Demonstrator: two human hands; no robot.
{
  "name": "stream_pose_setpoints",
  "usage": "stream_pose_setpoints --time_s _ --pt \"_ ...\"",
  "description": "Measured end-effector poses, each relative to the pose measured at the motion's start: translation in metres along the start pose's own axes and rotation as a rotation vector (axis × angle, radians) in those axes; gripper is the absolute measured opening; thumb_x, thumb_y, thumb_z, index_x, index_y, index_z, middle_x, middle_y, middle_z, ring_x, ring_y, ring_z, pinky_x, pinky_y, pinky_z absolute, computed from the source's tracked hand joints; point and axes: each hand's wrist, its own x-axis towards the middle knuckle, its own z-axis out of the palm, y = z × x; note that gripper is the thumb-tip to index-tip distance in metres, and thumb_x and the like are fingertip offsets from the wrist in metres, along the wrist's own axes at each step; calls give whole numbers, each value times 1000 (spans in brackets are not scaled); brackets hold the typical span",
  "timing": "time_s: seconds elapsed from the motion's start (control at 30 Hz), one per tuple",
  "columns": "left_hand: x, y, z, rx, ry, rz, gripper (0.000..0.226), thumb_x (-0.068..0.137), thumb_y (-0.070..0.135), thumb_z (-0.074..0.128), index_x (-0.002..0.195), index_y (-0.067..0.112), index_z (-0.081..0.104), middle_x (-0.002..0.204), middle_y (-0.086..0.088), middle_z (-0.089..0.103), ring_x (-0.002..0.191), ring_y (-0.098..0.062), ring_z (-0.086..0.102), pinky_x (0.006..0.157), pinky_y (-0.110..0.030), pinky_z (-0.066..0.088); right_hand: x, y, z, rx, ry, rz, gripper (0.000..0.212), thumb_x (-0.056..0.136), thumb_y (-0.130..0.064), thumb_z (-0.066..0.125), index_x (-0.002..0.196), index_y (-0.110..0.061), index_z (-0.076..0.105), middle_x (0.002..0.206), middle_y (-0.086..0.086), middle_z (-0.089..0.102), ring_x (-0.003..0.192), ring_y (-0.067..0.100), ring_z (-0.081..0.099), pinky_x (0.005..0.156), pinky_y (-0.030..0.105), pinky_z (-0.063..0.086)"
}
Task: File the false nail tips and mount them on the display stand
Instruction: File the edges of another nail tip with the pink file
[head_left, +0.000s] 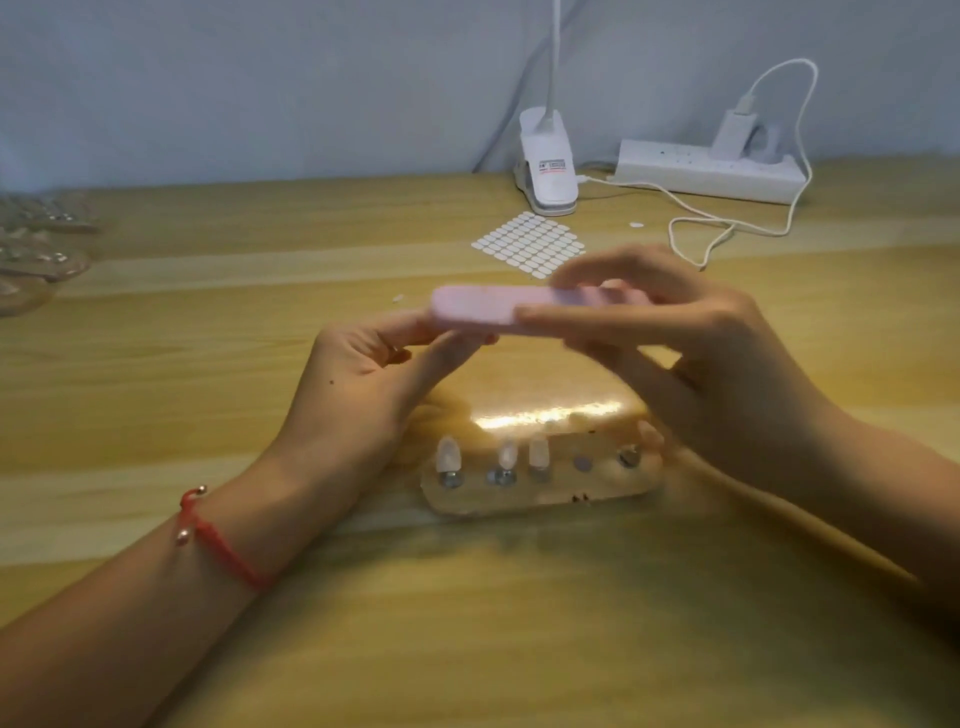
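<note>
My right hand (691, 343) grips a pink block nail file (483, 306) by its right end and holds it level above the table. My left hand (374, 374) is raised under the file's left end, fingertips pinched together against its underside; whatever they hold is hidden and blurred. Below the hands stands a clear display stand (540, 488) with a row of metal pegs. Three pegs on the left carry clear nail tips (449, 454), and two pegs on the right are bare.
A sheet of white adhesive tabs (530, 244) lies behind the hands. Further back are a clip lamp's base (548, 171) and a power strip (706, 171) with a charger and white cable (727, 228). Clear bags (36, 249) lie at the left edge.
</note>
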Motion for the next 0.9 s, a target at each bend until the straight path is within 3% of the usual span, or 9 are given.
stream_pose_setpoints --time_s 0.17,0.3,0.4,0.53,0.63,0.73,0.87,0.9 --pt "0 -2 -1 -30 -6 7 28 66 31 65 91 21 73 89 12 75 85 3 67 68 -8 47 -1 -1 6 -31 -15 -66 30 93 -18 52 121 -26 56 118 0 58 109 17 46 88 14 38" --pt "1 -3 -3 -9 -29 21 28 71 30 66 95 19 74 92 13 75 93 3 66 74 -6 45 -2 3 0 -3 25 -11 30 92 -14 54 121 -22 58 118 4 60 108 24 51 86 29 46" --pt "0 -3 0 -57 -54 45 23 67 24 65 88 21 73 82 16 74 81 5 67 66 -6 46 -1 0 4 18 -17 -73 29 92 -15 53 119 -24 60 119 2 60 112 20 49 90 23 44" --pt "0 -2 -3 1 -78 51 24 72 31 71 93 19 75 93 12 75 93 2 67 75 -7 45 0 4 -2 17 35 -20 28 91 -12 55 117 -19 61 118 5 62 109 26 54 87 40 48" --pt "0 -3 -2 40 -88 66 21 73 21 76 94 16 75 95 5 75 91 -6 68 75 -15 49 1 0 3 30 -9 -107 26 92 -14 53 116 -22 61 118 4 63 111 24 52 92 31 45" --pt "-1 -3 -3 125 -53 84 19 70 35 74 87 27 76 93 15 74 96 -6 63 83 -15 45 2 3 0 21 15 -43 28 92 -14 53 118 -20 60 118 5 62 111 27 54 89 39 48" --pt "-1 -5 -3 150 -28 85 14 67 35 80 80 40 75 88 21 71 98 -4 58 81 -14 45 1 0 5 27 -30 -111 26 92 -15 52 116 -24 61 118 4 62 111 23 52 93 29 45" --pt "-2 -5 -2 166 -31 91 13 69 39 80 81 40 75 89 21 71 98 -4 57 84 -17 44 1 2 4 18 -29 -103 27 93 -15 52 117 -23 61 118 3 62 111 24 53 92 33 46"
